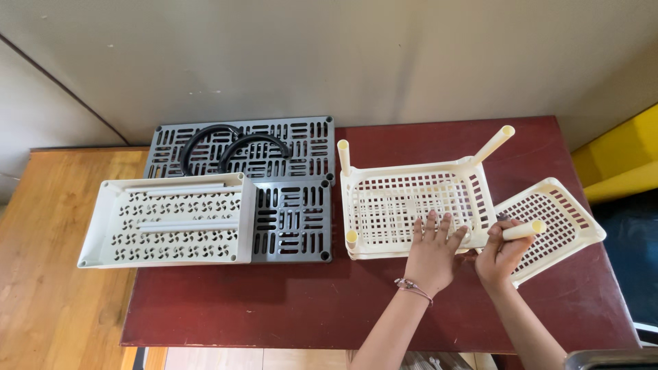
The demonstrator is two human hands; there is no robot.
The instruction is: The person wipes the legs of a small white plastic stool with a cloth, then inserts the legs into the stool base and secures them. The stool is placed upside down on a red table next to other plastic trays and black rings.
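My left hand [432, 252] lies flat, fingers spread, on the cream shelf tray [411, 205] on the red table [274, 301]. My right hand [502, 252] grips a cream tube leg [524, 229] at the tray's near right corner.

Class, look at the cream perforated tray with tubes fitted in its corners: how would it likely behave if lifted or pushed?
The cream tray probably lifts lightly, being mostly holes. It looks like stiff plastic, so likely holds shape. Its upright tubes might wobble or slip out; the right hand grips one.
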